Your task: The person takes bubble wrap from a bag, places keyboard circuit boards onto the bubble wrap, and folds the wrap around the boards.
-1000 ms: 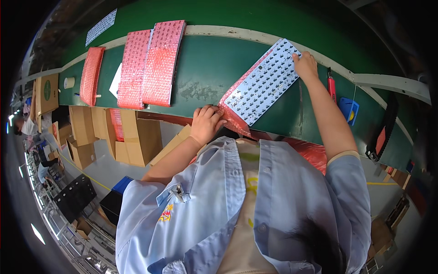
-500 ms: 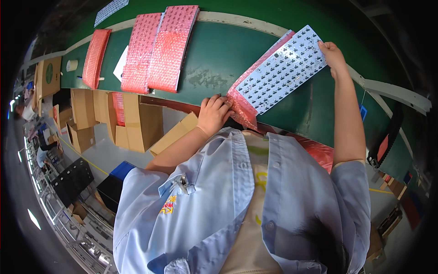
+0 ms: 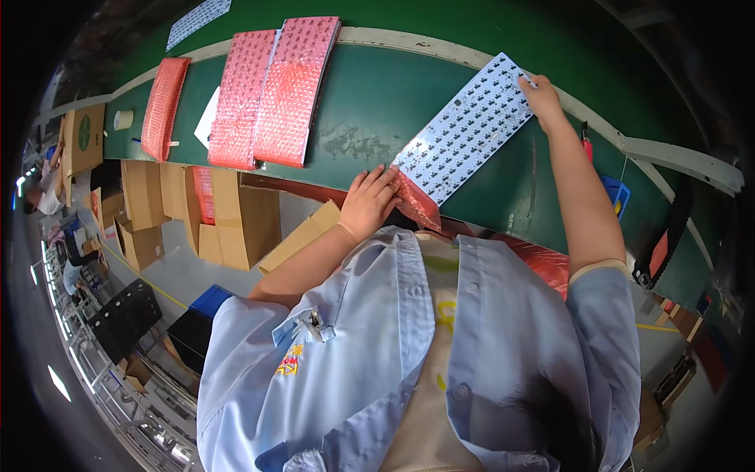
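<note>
A long white panel point(image 3: 465, 138) dotted with small dark parts lies slanted on the green belt point(image 3: 370, 118). Its near end sits in a pink bubble-wrap sleeve point(image 3: 415, 203). My left hand point(image 3: 368, 203) presses on the sleeve's mouth at the belt's near edge, fingers spread over it. My right hand point(image 3: 543, 97) grips the panel's far end, arm stretched out over the belt.
Two pink bubble-wrapped panels point(image 3: 271, 90) lie side by side on the belt to the left, a third one point(image 3: 163, 106) farther left, with a roll of tape point(image 3: 122, 119) beyond. Cardboard boxes point(image 3: 228, 216) stand below the belt. A blue bin point(image 3: 613, 195) sits at right.
The view has shifted and my right arm has stretched farther along the belt with the panel's far end. My left hand stays at the sleeve's mouth.
</note>
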Demonstrator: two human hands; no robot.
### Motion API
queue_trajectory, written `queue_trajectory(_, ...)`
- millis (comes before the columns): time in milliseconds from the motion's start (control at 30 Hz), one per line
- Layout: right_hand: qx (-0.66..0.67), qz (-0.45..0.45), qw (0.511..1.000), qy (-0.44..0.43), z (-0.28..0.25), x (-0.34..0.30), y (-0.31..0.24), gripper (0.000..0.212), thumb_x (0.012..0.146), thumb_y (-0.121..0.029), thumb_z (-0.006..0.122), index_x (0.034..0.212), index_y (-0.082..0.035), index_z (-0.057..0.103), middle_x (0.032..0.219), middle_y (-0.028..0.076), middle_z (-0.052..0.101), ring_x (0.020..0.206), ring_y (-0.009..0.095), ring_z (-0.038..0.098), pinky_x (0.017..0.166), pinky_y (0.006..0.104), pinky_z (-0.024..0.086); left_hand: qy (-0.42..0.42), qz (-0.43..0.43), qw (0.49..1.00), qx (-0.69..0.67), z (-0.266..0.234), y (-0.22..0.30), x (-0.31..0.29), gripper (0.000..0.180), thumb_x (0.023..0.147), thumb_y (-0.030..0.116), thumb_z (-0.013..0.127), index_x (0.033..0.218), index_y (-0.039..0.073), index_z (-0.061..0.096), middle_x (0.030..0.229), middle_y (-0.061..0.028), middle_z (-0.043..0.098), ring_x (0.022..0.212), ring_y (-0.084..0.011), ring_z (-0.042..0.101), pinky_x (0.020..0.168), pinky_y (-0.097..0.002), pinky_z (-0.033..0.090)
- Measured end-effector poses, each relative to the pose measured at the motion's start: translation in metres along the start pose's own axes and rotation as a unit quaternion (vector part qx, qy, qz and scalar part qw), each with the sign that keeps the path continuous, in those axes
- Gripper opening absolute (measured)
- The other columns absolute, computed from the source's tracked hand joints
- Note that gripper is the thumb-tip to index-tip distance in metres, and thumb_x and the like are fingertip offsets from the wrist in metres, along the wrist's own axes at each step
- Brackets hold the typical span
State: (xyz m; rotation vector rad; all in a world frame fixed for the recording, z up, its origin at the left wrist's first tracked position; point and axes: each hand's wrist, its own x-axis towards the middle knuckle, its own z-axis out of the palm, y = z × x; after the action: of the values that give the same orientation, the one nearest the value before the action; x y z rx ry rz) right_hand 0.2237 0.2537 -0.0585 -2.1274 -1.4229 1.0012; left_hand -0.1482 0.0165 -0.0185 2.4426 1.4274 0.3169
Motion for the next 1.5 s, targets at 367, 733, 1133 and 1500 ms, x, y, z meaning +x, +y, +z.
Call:
queue_trajectory(367,-0.13,0.013,0.983,-0.132,-0.024,0.006,-0.022,0.06,0.082,-0.036,0.068,0.126,0.002,0.053,0.111,0.014,0.064,0.099,0.022,0.063,0.091,0.0339,0.048,-0.027,-0.015,0.999,-0.013,-0.001,0.007,0.003,0.043,0.086,0.019,0.062,0.128,0.018,0.056,0.134,-0.0096,0.05,0.126,-0.031,0.046,0.104,-0.0487,0.035)
queue_trajectory(733,-0.1,-0.092,0.961,-0.24,-0.042,-0.014,-0.068,0.06,0.084,-0.03,0.069,0.133,-0.003,0.047,0.116,0.015,0.06,0.105,0.024,0.059,0.094,0.033,0.044,-0.01,-0.023,1.0,-0.002,0.002,0.006,-0.004,0.039,0.087,0.019,0.059,0.126,0.017,0.057,0.135,-0.0092,0.05,0.127,-0.0296,0.044,0.105,-0.0485,0.034)
queue_trajectory(1133,-0.004,0.051,0.951,-0.304,-0.047,-0.006,-0.072,0.036,0.088,-0.025,0.065,0.116,-0.002,0.06,0.104,0.009,0.068,0.088,0.015,0.064,0.08,0.0296,0.05,-0.011,-0.03,0.999,-0.008,0.004,0.004,-0.008,0.039,0.088,0.02,0.058,0.127,0.017,0.057,0.136,-0.01,0.049,0.128,-0.0296,0.044,0.106,-0.049,0.033)
queue_trajectory(1500,0.067,-0.198,0.904,-0.373,-0.121,-0.041,-0.157,0.048,0.084,-0.017,0.067,0.126,0.001,0.052,0.113,0.007,0.063,0.1,0.012,0.059,0.091,0.0281,0.046,0.12,-0.216,0.808,-0.534,0.017,0.01,0.017,0.06,0.089,0.018,0.065,0.138,0.007,0.033,0.121,-0.0167,0.052,0.109,-0.0238,0.056,0.089,-0.038,0.048)
